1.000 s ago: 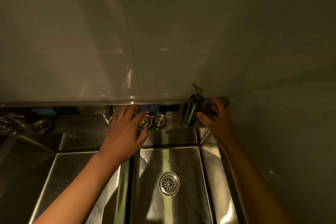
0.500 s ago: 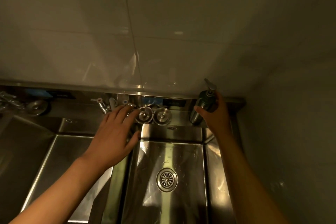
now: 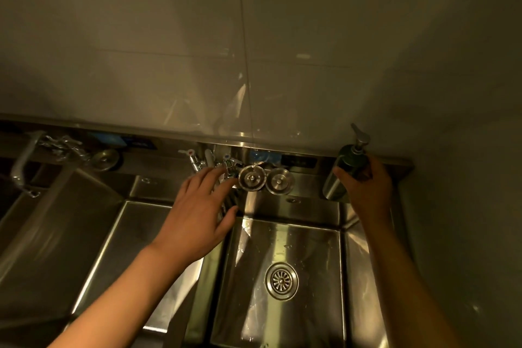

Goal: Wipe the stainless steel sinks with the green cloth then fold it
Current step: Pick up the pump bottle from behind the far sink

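Gripping dark green pump soap bottle (image 3: pixel 348 158), right hand (image 3: pixel 367 192); left hand (image 3: pixel 197 215) splayed, empty. Green cloth not visible; stainless steel sinks (image 3: pixel 299 209) likely unwiped, fold pending.

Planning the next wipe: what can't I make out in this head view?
- Green cloth: nowhere in view; whatever lies under the left hand is covered by it.
- Left sink: floor partly hidden by the left forearm.
- Right sink: near end cut off by bottom edge.
- Soap dispenser: the right hand wraps it, hiding the grip's far fingers.
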